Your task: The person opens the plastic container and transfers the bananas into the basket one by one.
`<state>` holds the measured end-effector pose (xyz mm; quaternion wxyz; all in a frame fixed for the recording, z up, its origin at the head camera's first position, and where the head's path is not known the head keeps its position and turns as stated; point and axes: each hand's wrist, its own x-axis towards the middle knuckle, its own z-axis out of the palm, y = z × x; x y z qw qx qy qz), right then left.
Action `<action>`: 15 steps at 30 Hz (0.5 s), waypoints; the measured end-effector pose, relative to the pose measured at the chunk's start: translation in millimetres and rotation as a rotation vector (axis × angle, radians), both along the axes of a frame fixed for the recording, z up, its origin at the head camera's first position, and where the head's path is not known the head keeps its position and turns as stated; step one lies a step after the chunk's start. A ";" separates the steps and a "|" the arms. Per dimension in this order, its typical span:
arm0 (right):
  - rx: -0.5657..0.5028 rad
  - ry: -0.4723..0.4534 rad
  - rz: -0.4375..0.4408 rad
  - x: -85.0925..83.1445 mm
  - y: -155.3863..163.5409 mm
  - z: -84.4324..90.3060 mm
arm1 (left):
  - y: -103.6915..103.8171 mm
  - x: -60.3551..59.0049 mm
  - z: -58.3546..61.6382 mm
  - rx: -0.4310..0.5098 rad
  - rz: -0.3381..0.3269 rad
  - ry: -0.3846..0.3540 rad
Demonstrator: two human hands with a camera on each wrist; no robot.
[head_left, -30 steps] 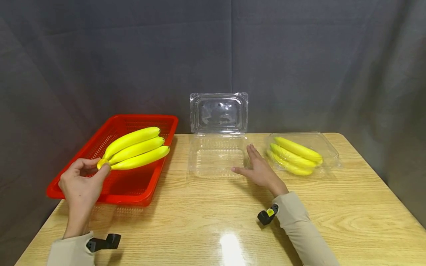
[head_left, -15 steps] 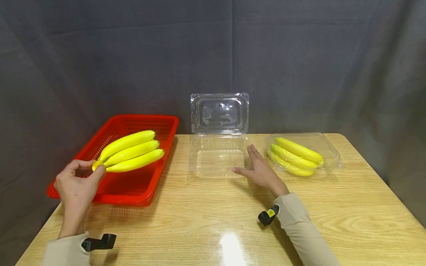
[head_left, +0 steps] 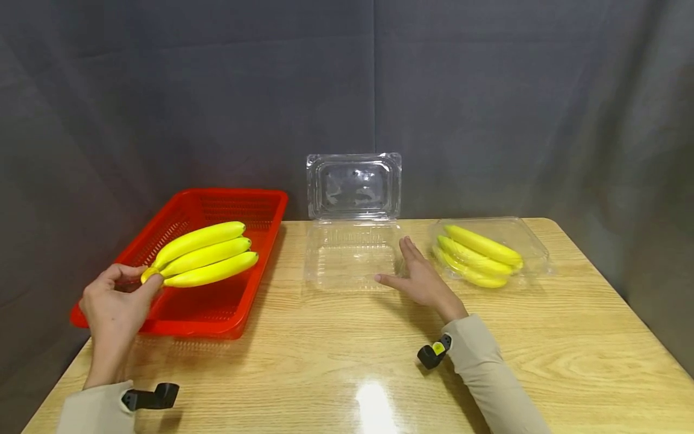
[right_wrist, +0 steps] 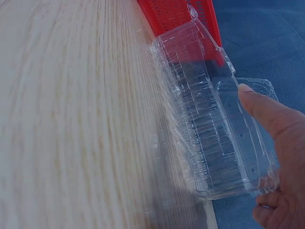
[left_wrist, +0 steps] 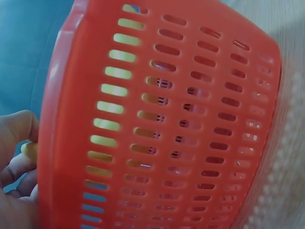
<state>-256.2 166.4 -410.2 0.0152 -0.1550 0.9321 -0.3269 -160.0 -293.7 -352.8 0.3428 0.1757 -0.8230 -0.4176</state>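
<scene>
A bunch of yellow bananas (head_left: 207,256) is held over the red basket, its tips pointing right. My left hand (head_left: 112,310) pinches the bunch by its crown between thumb and fingers. In the left wrist view, the basket's slotted wall (left_wrist: 190,67) hides most of the bunch. My right hand (head_left: 425,282) rests at the right side of a transparent clamshell container (head_left: 352,265), fingers straight and thumb spread toward the front. Its lid (head_left: 355,187) stands upright behind it, and nothing lies inside. In the right wrist view the thumb (right_wrist: 259,107) is right at the container's rim.
The red basket (head_left: 233,193) stands at the table's left. On the right, a second clear clamshell (head_left: 534,253) with its lid down contains yellow bananas (head_left: 479,256). A grey curtain (head_left: 217,96) hangs behind the wooden table (head_left: 303,361).
My left hand has drawn the banana bunch left and slightly down over the basket. The right hand and both containers keep their places.
</scene>
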 end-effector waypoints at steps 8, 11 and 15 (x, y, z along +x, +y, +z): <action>0.004 0.010 0.002 -0.7 0.5 0.7 | -7.2 -6.2 1.9 -0.034 0.003 -0.060; 0.000 0.006 -0.001 0.0 0.3 0.3 | -11.3 -7.4 0.4 -0.032 0.005 -0.079; -0.001 0.000 -0.005 0.7 0.0 -0.2 | -15.7 -8.6 -1.7 -0.028 -0.006 -0.108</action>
